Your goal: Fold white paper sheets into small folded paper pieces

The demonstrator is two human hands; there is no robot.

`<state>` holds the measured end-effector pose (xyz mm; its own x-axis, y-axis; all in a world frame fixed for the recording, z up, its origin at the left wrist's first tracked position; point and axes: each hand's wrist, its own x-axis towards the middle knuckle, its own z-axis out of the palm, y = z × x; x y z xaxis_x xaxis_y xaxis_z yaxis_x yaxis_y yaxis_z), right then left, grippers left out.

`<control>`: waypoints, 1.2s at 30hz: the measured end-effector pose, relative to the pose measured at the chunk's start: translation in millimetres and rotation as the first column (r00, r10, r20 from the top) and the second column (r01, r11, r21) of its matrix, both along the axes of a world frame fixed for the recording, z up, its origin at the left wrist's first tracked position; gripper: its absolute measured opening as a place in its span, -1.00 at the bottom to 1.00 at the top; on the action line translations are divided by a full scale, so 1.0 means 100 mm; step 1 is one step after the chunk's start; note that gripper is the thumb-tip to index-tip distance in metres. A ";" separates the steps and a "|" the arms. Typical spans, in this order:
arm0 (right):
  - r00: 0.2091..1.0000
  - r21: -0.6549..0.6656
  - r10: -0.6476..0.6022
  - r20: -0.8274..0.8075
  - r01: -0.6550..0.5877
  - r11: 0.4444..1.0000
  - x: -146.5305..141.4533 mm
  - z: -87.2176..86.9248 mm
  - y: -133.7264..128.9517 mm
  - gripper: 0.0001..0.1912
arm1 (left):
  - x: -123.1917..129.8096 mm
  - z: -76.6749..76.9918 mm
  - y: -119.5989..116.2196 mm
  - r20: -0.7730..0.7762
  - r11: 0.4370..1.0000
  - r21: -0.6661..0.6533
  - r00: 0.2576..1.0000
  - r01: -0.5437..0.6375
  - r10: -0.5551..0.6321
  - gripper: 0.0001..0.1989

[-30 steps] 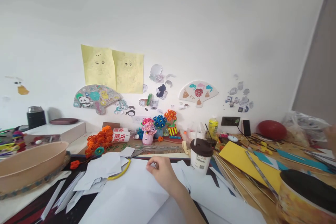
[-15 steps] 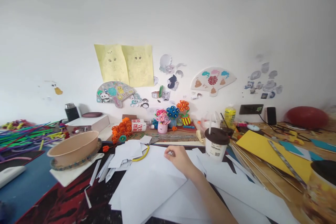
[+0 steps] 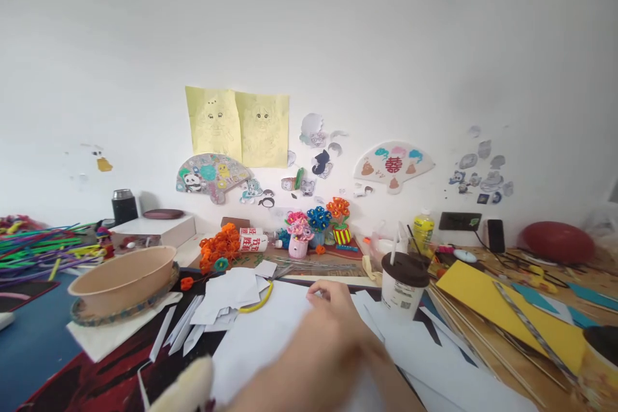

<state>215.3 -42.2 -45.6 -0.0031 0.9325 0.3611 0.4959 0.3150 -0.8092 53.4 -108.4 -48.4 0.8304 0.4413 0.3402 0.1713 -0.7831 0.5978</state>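
White paper sheets (image 3: 261,322) lie stacked and overlapping in the middle of the desk. My right hand (image 3: 333,299) is over the far part of the stack, its fingers curled; whatever they may hold is hidden. Across the lower middle reaches my left hand (image 3: 309,351), blurred, in front of my right hand and wrist, with its fingers not made out. Left of the sheets are small cut paper pieces (image 3: 229,290) and yellow-handled scissors (image 3: 258,302). A pale, blurred object (image 3: 188,386) shows at the bottom edge.
A lidded cup (image 3: 403,286) with a straw stands right of my hands. On the left sits a beige basin (image 3: 125,280). Yellow card (image 3: 506,309) and thin sticks lie at the right. Beaded flowers (image 3: 297,232) stand along the wall.
My left hand has come into view from below and now overlaps my right wrist. The pale object has appeared at the bottom. The camera view has shifted slightly.
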 end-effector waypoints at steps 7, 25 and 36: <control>0.998 0.039 -0.054 0.012 0.054 0.998 0.06 0.00 0.05 -0.84 | 0.07 0.44 0.89 -0.102 0.835 -0.064 0.836 -0.547 0.540 -0.79; 0.988 0.106 -0.111 0.105 0.100 0.989 0.06 0.06 0.01 -0.89 | 0.21 0.21 0.76 0.012 0.823 -0.115 0.828 -0.556 0.560 -0.81; 0.987 0.138 -0.160 0.029 0.154 0.978 0.15 0.09 0.01 -0.85 | 0.21 0.24 0.74 -0.059 0.841 0.013 0.839 -0.541 0.541 -0.85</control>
<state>229.9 -40.8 -36.2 0.1226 0.8651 0.4863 0.5787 0.3358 -0.7432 74.1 -34.7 -24.8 0.4771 0.8274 0.2962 0.6012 -0.5531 0.5768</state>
